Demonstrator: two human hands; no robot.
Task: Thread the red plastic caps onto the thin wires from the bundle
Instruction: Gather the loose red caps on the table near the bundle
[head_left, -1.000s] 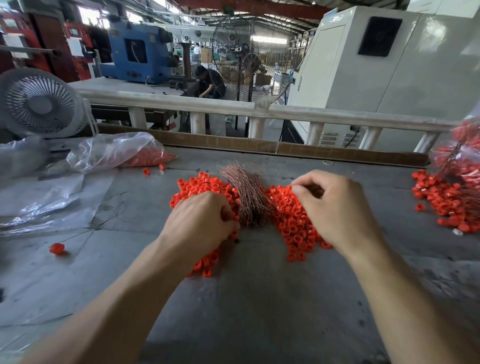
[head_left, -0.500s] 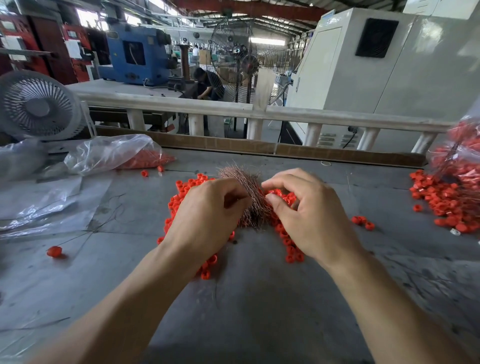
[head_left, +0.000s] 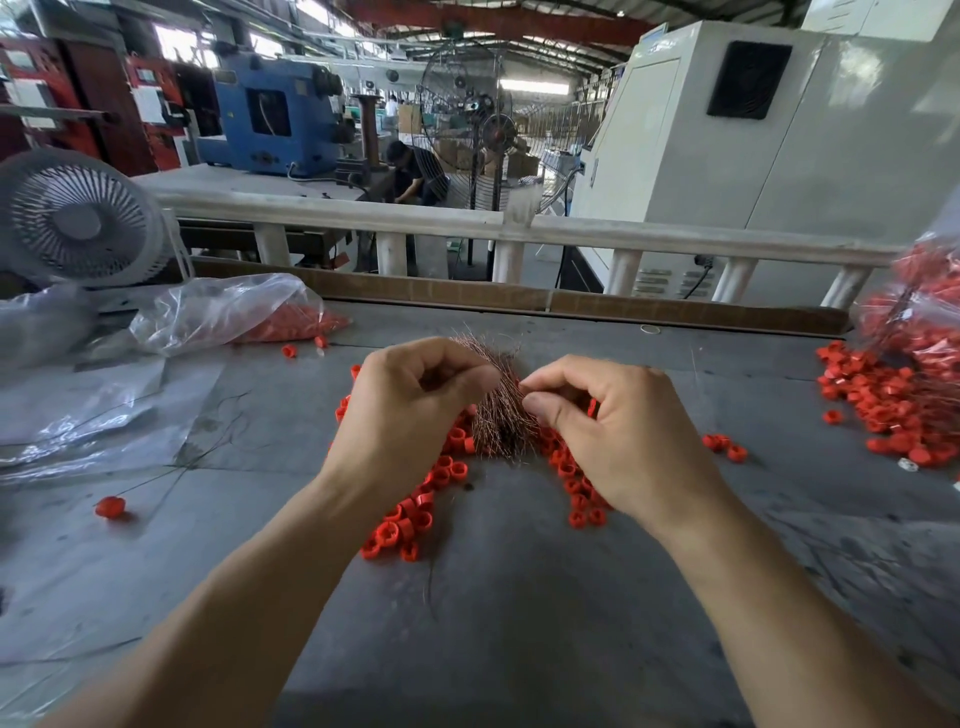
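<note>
Both of your hands hover with fingers curled, left hand (head_left: 410, 415) and right hand (head_left: 613, 436) flanking the coppery thin-wire bundle (head_left: 501, 415); whether they pinch anything is unclear. Small red plastic caps (head_left: 415, 514) lie beneath on the grey table (head_left: 493, 623).

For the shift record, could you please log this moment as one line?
hands: left, right curled | over: thin copper wire bundle | red plastic caps: loose on table

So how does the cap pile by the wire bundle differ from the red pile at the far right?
The centre cap pile lies loose on the bare table, split either side of the wire bundle and partly hidden by both hands; the right pile spills from a clear bag with thin wires tangled through it. The centre pile sits within reach, the right one at the table edge. Both are small red ring-shaped caps.
</note>
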